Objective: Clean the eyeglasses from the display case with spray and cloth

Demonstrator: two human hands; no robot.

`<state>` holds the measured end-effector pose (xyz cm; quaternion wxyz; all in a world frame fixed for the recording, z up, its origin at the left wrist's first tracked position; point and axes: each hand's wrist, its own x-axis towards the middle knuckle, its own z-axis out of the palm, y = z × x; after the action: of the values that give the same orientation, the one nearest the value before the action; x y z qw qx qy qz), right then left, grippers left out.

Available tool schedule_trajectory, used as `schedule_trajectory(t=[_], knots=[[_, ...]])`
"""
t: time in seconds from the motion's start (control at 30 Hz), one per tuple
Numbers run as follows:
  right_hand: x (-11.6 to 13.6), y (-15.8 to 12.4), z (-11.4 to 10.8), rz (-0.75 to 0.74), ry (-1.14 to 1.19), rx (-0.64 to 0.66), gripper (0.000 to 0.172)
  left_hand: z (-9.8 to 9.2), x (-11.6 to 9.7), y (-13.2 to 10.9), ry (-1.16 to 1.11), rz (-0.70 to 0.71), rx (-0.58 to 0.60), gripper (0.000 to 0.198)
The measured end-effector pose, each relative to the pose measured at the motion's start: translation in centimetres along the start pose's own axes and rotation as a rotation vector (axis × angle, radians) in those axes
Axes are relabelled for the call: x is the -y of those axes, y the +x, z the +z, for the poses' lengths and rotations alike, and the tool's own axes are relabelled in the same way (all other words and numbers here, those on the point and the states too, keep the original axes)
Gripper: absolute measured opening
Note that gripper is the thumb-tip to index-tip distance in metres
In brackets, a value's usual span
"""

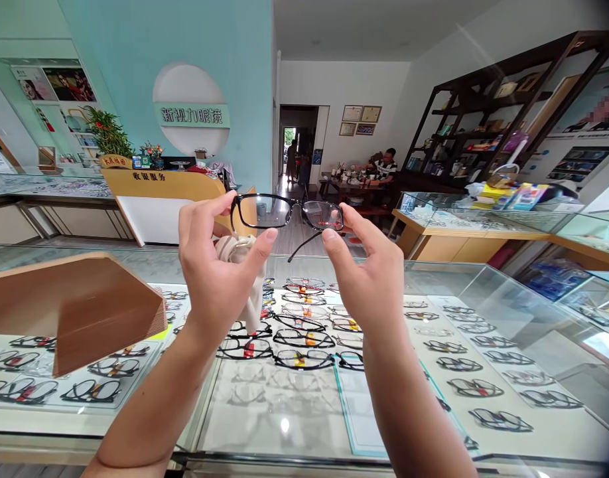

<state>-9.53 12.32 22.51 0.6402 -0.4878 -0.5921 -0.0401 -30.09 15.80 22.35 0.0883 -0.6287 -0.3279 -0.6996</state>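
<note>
A pair of black-framed eyeglasses [295, 202] is held up in front of me, above the glass display case. My left hand [212, 259] grips the left end of the frame with its fingers, and a pale cloth [253, 302] is bunched in the same hand and hangs down below it. At the other end, my right hand [367, 265] pinches the rim of the right lens between thumb and forefinger. One dark temple arm slants down beneath that lens. Red marking shows on the right lens.
Rows of eyeglasses lie inside the glass display case [274, 431] below my hands. A brown slatted box-like object [105, 305] stands on the glass at left. Beyond are a yellow-and-white counter [160, 206], another glass case [428, 229] and a seated person [385, 166] at a table.
</note>
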Motion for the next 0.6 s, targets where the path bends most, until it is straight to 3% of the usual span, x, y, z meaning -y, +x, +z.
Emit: schedule_trajectory(t=[0.6], knots=[[0.02,0.08,-0.01,0.006,-0.052,0.054,0.051,0.01,-0.47,-0.04,0.006,0.009,-0.005,0.055]])
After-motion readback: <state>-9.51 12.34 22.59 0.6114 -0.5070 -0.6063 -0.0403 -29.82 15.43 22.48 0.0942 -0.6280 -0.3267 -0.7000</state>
